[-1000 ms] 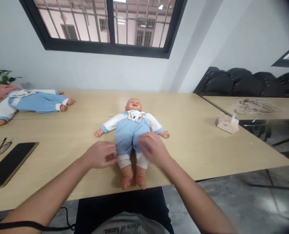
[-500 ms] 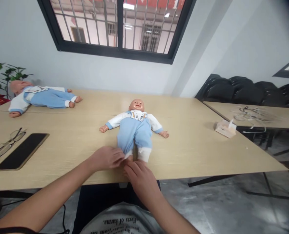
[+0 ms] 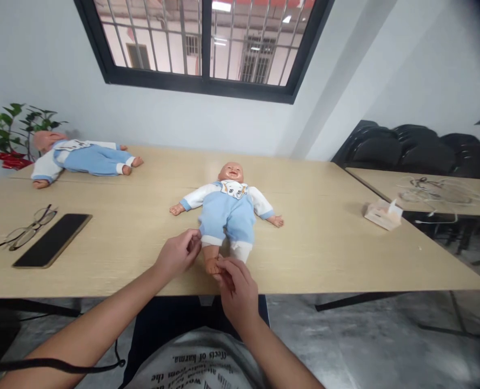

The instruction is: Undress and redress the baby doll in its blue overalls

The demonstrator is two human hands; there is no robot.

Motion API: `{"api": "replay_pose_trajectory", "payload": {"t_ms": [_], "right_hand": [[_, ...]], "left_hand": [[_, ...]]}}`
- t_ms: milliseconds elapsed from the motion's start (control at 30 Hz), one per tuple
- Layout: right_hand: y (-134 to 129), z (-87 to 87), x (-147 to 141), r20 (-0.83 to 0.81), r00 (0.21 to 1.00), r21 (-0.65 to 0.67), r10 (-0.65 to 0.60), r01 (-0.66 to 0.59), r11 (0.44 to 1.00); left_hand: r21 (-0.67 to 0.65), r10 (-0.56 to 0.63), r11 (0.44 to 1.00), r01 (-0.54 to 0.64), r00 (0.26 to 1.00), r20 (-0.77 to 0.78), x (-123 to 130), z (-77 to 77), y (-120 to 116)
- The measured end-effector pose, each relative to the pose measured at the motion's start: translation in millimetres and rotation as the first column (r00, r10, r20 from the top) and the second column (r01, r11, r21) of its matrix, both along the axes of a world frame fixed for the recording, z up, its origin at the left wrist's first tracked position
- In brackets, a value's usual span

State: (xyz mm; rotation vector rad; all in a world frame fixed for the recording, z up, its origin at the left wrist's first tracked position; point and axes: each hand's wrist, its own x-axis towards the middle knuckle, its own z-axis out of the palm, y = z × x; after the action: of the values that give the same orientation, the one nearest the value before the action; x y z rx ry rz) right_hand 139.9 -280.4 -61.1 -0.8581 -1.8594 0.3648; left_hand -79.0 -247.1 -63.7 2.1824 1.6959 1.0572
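So the nearer doll (image 3: 228,208) is lying on its back on the desk (image 3: 313,243). The right hand (image 3: 240,292) has a closed grip on one foot (image 3: 211,265); the left hand (image 3: 177,254) is curled at the white cuff (image 3: 212,241) just above, can't really tell if its grip's pinching the fabric.

The right grip (image 3: 237,286) hides one foot of the near doll (image 3: 227,213); the top edge crops the window (image 3: 206,51).

The grey shirt (image 3: 199,363) reads, upside down, "ffects of karma." and "World".
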Motion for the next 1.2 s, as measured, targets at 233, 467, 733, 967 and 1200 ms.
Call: {"api": "replay_pose_trajectory", "payload": {"t_ms": [233,467,733,967,1200], "right_hand": [[2,-12.4,4,0.243,0.97,0.168,0.014,-0.057,0.984],[1,1.0,12,0.351,0.92,0.13,0.173,-0.23,0.964],[54,1.5,66,0.384,0.882,0.22,-0.274,0.201,0.955],[53,-0.5,58,0.484,0.851,0.263,-0.205,0.082,0.961],[19,-5.5,63,0.319,0.913,0.176,-0.254,0.206,0.963]], "left_hand": [[-0.136,-0.222,0.972,0.193,0.943,-0.247,-12,-5.8,-29],[-0.161,-0.118,0.983,0.084,0.97,-0.211,-10,1.2,-35],[0.132,-0.349,0.887,0.443,0.828,-0.439,54,22.9,-46],[0.188,-0.263,0.916,0.355,0.883,-0.389,72,7.9,-39],[0.308,-0.216,0.915,0.261,0.961,-0.173,63,-10.1,-47]]}}
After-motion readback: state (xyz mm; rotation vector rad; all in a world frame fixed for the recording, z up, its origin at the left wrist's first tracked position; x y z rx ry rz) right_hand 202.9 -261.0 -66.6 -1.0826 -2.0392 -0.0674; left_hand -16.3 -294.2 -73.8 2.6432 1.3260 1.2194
